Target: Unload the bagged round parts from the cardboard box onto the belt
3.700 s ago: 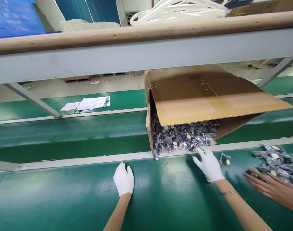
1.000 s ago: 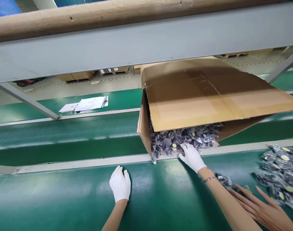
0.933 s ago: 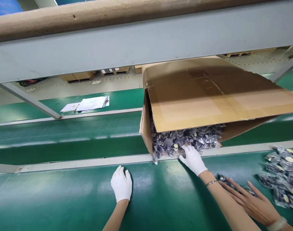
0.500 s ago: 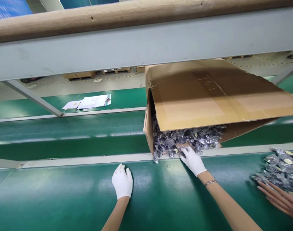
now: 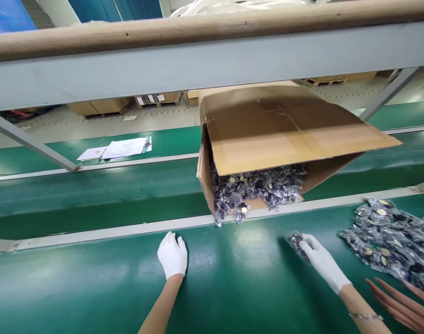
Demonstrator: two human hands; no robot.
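Note:
Gloved in white, my right hand [image 5: 318, 257] pinches a small clear plastic bag with a dark part inside [image 5: 297, 246], just above the green work surface [image 5: 225, 287]. My left hand [image 5: 173, 255], also in a white glove, rests on that surface with its fingers loosely bent, the thumb apart, and nothing in it. Beyond the hands a cardboard box [image 5: 267, 125] lies on its side, its mouth towards me. Many bagged dark parts [image 5: 260, 185], some with round pale-yellow discs, fill its opening and spill over the lower edge.
At the right lies a large heap of similar bagged parts [image 5: 389, 241], with another person's bare hand [image 5: 403, 301] beside it. A white rail [image 5: 177, 225] runs behind my hands. Papers [image 5: 124, 147] lie on the far green surface. A grey beam [image 5: 198, 69] crosses overhead.
My right hand has left the box opening and moved right and nearer, carrying a bagged part. My left hand stays almost in place. The view has shifted right, showing more of the heap.

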